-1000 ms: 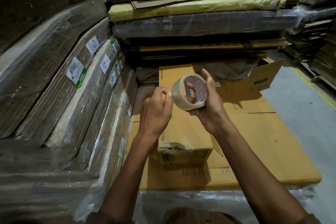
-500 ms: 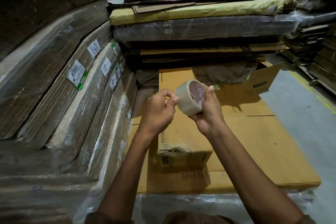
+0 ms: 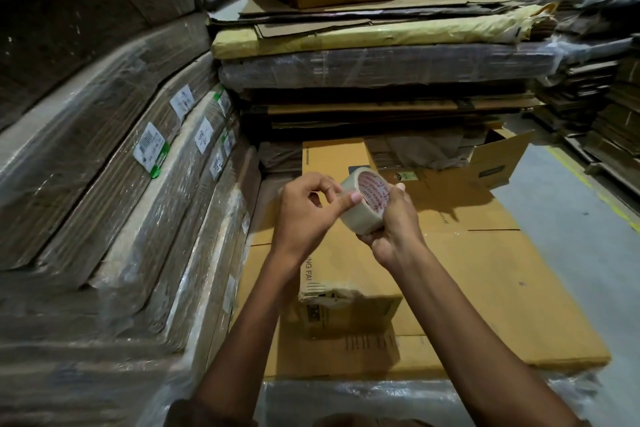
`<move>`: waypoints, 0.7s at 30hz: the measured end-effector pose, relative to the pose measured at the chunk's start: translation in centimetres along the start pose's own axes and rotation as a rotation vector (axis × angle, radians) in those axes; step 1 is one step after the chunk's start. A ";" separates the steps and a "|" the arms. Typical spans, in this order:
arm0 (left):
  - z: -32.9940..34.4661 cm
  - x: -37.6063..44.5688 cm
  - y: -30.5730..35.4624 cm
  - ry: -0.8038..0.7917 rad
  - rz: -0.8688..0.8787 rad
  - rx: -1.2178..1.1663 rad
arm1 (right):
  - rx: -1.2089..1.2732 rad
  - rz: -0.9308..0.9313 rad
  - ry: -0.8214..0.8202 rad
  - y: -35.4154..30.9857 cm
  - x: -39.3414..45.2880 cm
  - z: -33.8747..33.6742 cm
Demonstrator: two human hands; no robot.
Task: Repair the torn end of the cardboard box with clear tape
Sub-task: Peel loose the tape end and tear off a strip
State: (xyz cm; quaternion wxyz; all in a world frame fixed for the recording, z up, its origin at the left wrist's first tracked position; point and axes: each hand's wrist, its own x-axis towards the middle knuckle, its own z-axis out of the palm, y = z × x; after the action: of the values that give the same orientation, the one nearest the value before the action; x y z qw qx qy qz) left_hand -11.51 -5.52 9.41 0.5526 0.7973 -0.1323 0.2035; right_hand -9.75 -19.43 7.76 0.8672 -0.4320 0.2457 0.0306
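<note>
Wrapped stacks of flat cardboard fill the left and far side, with flattened sheets lying underneath. On these sheets rests the cardboard box, its torn end nearest. Above it, the right hand grips a roll of clear tape, while the left hand presses its thumb on the roll's rim, fingers curled.

Wrapped cardboard bundles lean in close on the left, and a tall stack of flat sheets walls off the back. The right side opens onto bare grey floor.
</note>
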 end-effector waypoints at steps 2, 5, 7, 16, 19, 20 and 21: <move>-0.1 0.1 -0.2 -0.018 -0.044 -0.100 | 0.020 0.026 0.002 0.0 -0.1 0.0; -0.3 0.3 -0.1 -0.032 -0.134 -0.197 | 0.011 0.017 0.044 -0.1 0.0 -0.2; -0.4 0.5 -0.4 -0.043 -0.186 -0.231 | -0.021 -0.011 0.076 -0.1 0.0 -0.2; -1.1 1.1 -2.0 0.002 -0.173 -0.150 | -0.075 -0.067 -0.362 -1.0 -1.1 -1.6; -2.0 1.9 -2.3 0.071 -0.235 -0.224 | -0.356 -0.267 -0.629 -1.6 -0.8 -2.4; -2.3 2.2 -2.3 0.085 -0.243 -0.239 | -0.526 -0.377 -0.649 -1.6 -0.6 -2.6; -2.6 2.4 -2.3 0.091 -0.241 -0.242 | -0.698 -0.504 -0.638 -1.6 -0.4 -2.7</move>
State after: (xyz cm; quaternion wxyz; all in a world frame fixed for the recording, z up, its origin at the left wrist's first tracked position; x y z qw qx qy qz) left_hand -8.86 -2.21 9.39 0.6704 0.7250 -0.0342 0.1544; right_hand -10.71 -22.43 7.74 0.6840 -0.7096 -0.1663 0.0311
